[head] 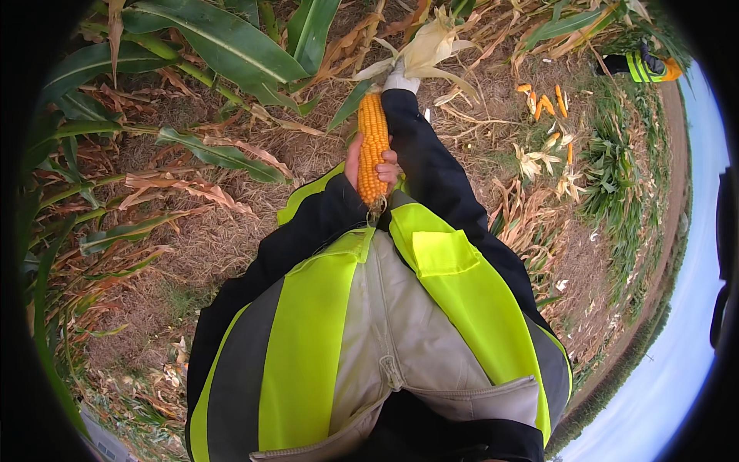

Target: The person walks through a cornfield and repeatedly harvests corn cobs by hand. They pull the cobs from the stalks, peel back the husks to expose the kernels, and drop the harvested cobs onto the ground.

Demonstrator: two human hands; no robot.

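Note:
A husked ear of yellow corn (373, 147) stands lengthwise in front of my chest. My bare left hand (388, 168) wraps around its lower half, with the fingers curled over the right side. Further out, my right hand (400, 79) wears a whitish glove. Pale dry husk leaves (432, 49) spread out from that hand, which seems to grip them, though its fingers are mostly hidden. The far end of the ear lies close beside the right wrist.
Green and drying corn stalks (213, 46) crowd the left. Dry plant litter (231, 190) covers the ground. Several husked ears (544, 105) lie at right, near discarded husks (531, 161) and a heap of green stalks (609, 173). A person in a reflective vest (644, 66) is farther off.

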